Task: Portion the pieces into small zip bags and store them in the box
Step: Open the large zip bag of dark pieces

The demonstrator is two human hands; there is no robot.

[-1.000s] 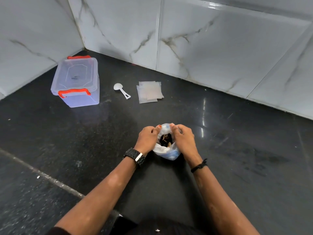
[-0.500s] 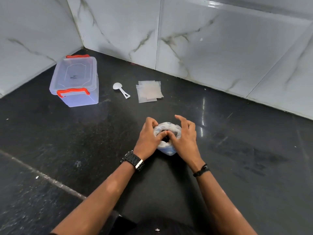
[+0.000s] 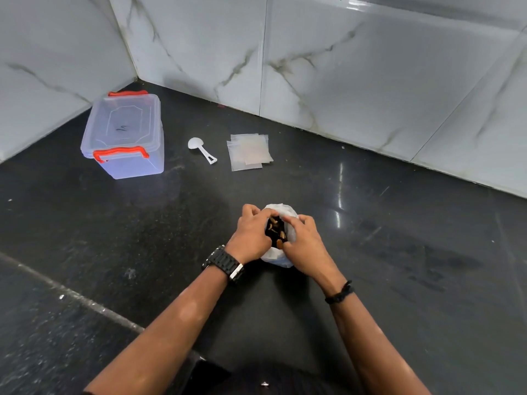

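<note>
Plastic bag [image 3: 281, 259] mouth pinched in my left hand [image 3: 251, 233] and right hand [image 3: 306, 242]; I should spread evenly, with zip bags [image 3: 249, 151] at twelve o'clock.

No words, brands or numbers can be read; the lid of the box [image 3: 123, 125] bears a small dark scribble, too faint and small to make out.
</note>
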